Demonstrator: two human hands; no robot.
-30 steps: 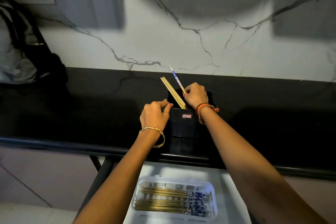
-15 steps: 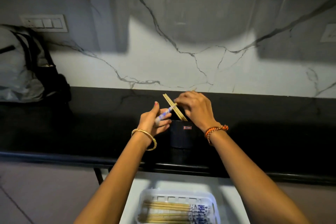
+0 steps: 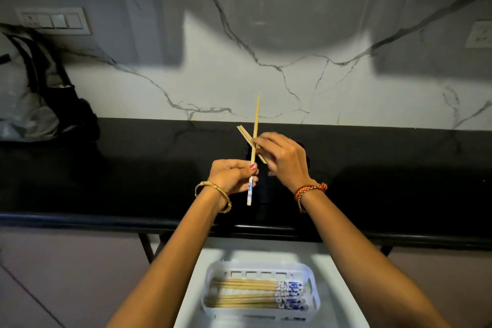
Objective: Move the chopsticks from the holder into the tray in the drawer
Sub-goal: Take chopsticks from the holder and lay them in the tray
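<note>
My left hand (image 3: 233, 178) grips one wooden chopstick (image 3: 256, 120) near its blue-and-white end and holds it almost upright above the counter. My right hand (image 3: 283, 158) is closed on a few more wooden chopsticks (image 3: 243, 132) that lean left out of the black holder (image 3: 266, 189), which my hands mostly hide. Below, the white tray (image 3: 310, 274) in the open white drawer (image 3: 191, 298) holds several chopsticks (image 3: 247, 291) lying side by side, patterned ends to the right.
The holder stands on a black counter (image 3: 133, 168) against a white marble wall (image 3: 346, 93). A grey and black bag (image 3: 34, 98) sits at the counter's far left. Switch plates (image 3: 53, 21) are mounted on the wall. Tiled floor (image 3: 66, 274) lies left of the drawer.
My left hand has lifted the patterned chopstick clear of the holder and turned it upright. My right hand has closed over the leaning chopsticks. The camera has tilted up.
</note>
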